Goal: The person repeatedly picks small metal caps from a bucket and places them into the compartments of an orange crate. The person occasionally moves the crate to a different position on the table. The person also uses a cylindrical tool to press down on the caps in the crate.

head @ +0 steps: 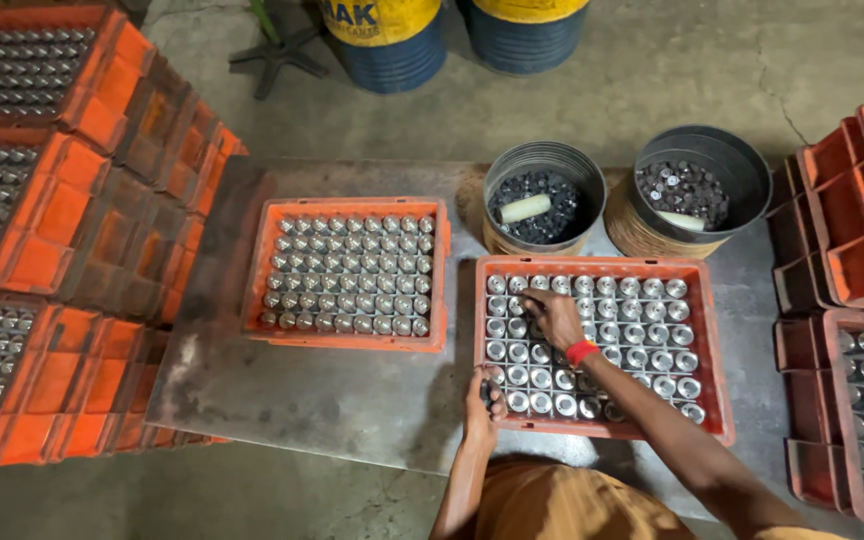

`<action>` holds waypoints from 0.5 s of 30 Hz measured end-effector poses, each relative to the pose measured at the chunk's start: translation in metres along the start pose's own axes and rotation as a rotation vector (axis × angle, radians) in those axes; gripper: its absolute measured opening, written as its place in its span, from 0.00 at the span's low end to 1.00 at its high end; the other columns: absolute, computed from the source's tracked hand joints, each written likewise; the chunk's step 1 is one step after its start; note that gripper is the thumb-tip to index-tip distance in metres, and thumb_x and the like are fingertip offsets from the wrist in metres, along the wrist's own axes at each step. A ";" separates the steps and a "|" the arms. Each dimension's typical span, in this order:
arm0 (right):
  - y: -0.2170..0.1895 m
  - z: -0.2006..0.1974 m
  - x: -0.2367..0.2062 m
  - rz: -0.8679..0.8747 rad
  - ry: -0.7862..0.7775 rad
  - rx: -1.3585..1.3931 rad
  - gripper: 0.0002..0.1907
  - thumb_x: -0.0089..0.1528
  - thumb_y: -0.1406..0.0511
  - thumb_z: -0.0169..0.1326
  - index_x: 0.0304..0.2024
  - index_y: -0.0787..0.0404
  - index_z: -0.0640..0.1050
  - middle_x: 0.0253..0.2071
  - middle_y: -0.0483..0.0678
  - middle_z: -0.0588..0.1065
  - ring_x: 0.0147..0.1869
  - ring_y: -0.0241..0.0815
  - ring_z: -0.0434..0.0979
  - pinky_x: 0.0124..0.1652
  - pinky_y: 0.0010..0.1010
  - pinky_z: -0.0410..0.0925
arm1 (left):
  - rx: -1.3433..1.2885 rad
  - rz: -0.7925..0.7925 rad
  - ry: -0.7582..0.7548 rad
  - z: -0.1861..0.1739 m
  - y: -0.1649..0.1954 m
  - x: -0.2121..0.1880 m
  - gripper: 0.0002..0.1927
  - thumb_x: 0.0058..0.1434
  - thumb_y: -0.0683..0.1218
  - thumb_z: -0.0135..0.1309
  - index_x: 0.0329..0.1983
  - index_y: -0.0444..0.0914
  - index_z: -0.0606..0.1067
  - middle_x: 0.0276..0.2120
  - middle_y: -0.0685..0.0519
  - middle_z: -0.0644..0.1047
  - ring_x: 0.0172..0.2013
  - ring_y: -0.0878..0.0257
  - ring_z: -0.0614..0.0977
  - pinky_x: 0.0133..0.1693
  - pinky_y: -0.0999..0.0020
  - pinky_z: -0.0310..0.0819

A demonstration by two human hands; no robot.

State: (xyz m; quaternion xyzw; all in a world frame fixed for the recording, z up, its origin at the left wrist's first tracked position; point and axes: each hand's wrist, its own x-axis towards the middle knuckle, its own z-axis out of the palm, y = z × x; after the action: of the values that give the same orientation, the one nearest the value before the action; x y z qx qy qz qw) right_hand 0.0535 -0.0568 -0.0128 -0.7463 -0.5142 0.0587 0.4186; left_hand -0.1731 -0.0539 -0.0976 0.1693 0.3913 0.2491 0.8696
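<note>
Grey, stained sheet-metal table (332, 400) stands on a cracked concrete floor (652, 70), carrying two orange plastic crates. The near crate (714, 400) holds rows of shiny metal cups (642, 330). The right hand (555, 318), with a red wristband (581, 352), reaches in, fingers curled down onto one cup. The left hand (482, 400) grips the crate's front-left corner. Two round metal buckets (544, 195) of dark parts stand behind; more orange crates (72, 230) stacked alongside.

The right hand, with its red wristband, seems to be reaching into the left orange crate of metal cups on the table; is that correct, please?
Not quite. In the head view the right hand, with its red wristband, reaches into the right orange crate of metal cups; the left crate is untouched. The left hand is at the right crate's near-left corner.
</note>
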 end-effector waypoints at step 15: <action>0.004 0.011 -0.002 -0.052 -0.247 -0.213 0.11 0.61 0.60 0.58 0.41 0.58 0.83 0.40 0.56 0.79 0.46 0.58 0.78 0.46 0.45 0.70 | 0.200 0.010 -0.025 0.022 0.015 -0.004 0.18 0.71 0.56 0.49 0.54 0.42 0.77 0.24 0.61 0.69 0.18 0.74 0.66 0.19 0.79 0.57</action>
State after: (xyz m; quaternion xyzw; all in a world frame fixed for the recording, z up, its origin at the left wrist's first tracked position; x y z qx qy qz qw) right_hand 0.0494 -0.0531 -0.0232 -0.7601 -0.5842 0.0843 0.2719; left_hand -0.1629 -0.0456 -0.0737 0.2604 0.4027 0.2109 0.8518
